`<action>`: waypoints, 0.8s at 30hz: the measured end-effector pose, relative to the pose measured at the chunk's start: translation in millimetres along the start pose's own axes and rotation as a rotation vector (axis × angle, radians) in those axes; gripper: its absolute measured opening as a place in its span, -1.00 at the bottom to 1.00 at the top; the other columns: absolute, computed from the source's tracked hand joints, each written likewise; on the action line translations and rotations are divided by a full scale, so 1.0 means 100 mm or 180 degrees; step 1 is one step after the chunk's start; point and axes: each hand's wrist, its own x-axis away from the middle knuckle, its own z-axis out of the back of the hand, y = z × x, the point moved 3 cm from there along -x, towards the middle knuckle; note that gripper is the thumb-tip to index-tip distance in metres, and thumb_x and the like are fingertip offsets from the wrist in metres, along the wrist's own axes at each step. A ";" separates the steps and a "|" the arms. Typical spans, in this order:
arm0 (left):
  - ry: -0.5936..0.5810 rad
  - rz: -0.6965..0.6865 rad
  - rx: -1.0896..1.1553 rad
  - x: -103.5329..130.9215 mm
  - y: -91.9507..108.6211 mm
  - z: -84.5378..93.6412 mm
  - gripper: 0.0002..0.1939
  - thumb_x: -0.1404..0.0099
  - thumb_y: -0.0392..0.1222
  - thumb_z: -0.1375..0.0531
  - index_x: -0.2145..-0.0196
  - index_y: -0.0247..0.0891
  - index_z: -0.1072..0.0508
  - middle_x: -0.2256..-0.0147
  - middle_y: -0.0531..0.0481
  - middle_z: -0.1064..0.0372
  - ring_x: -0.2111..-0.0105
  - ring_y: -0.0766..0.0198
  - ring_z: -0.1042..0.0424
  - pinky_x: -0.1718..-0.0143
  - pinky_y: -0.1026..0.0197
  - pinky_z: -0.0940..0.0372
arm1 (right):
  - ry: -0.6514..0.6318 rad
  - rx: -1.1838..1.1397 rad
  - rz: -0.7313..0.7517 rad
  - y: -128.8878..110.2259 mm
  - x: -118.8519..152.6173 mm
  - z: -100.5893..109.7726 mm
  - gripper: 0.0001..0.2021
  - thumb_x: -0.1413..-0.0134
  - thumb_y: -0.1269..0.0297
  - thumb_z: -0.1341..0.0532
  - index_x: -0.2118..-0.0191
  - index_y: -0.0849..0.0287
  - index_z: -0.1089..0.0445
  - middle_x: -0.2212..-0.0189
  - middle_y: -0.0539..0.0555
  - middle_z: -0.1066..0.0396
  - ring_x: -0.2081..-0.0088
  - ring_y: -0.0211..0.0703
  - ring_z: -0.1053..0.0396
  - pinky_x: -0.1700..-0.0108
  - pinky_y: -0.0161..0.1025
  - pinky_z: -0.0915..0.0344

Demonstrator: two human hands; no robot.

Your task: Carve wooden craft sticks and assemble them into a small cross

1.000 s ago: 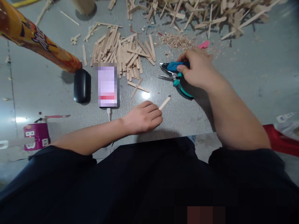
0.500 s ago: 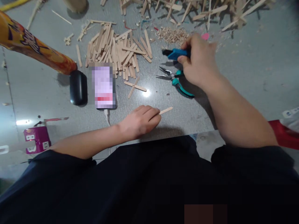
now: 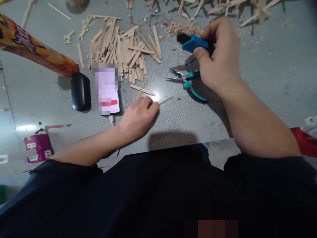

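Between the fingers of my left hand [image 3: 141, 115] is a thin wooden craft stick [image 3: 165, 100], seen nearly edge-on. Just beyond that hand, two crossed sticks [image 3: 146, 90] lie on the table, partly covered by the fingers. My right hand [image 3: 219, 53] is closed round a blue utility knife [image 3: 194, 43], held above the tabletop; whether its blade is out I cannot tell. Below the knife lie needle-nose pliers [image 3: 190, 89] with teal handles, jaws spread, one handle partly behind my right hand. A big pile of craft sticks [image 3: 123, 49] spreads beyond my left hand.
A phone [image 3: 107, 92] on a cable lies left of my left hand. Beside it are a dark rounded case [image 3: 81, 92] and an orange tube [image 3: 37, 46]. Wood shavings [image 3: 173, 29] and crossed-stick pieces [image 3: 220, 8] cover the far side. A purple object [image 3: 38, 148] sits at left.
My left hand has moved left and away from me with its stick, now near the crossed sticks, and the stick has turned edge-on. My right hand has shifted slightly right with the knife.
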 end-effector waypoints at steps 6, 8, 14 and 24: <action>-0.0202 -0.1114 0.0872 0.00 0.11 -0.02 -0.76 -0.59 -0.40 -0.10 0.12 -0.29 -0.58 0.24 -0.12 -0.55 0.27 0.21 -0.46 0.27 0.17 -0.40 | 0.0059 -0.0056 0.0130 0.01 0.01 -0.01 -0.61 -0.17 0.60 -0.37 0.13 -0.05 -0.29 0.12 0.03 -0.47 0.13 -0.02 -0.35 -0.03 0.01 -0.25; -0.0323 -0.1016 0.0726 0.00 0.09 -0.05 -0.73 -0.59 -0.40 -0.08 0.11 -0.27 -0.59 0.25 -0.12 -0.54 0.30 0.19 -0.43 0.30 0.14 -0.36 | 0.0022 -0.0045 0.0157 -0.01 0.02 -0.01 -0.62 -0.16 0.58 -0.37 0.13 -0.06 -0.28 0.12 0.04 -0.45 0.13 -0.01 -0.34 0.02 -0.01 -0.24; -0.0067 0.0014 0.0396 -0.04 -0.07 -0.06 -0.75 -0.63 -0.33 -0.09 0.14 -0.33 -0.56 0.23 -0.19 -0.56 0.30 0.18 -0.45 0.33 0.12 -0.31 | -0.0021 -0.0036 0.0082 -0.09 0.05 -0.01 -0.68 -0.20 0.49 -0.35 0.15 -0.08 -0.28 0.13 0.04 -0.47 0.15 -0.01 -0.33 0.07 -0.01 -0.21; -0.0155 0.0184 -0.0048 -0.12 -0.02 -0.11 -0.72 -0.56 -0.42 -0.06 0.14 -0.32 -0.58 0.26 -0.21 -0.51 0.40 0.20 -0.36 0.41 0.11 -0.19 | 0.0127 -0.0047 0.0164 -0.11 0.08 -0.06 -0.65 -0.04 0.53 -0.33 0.15 -0.07 -0.32 0.17 0.02 -0.49 0.16 0.00 -0.38 0.06 0.00 -0.26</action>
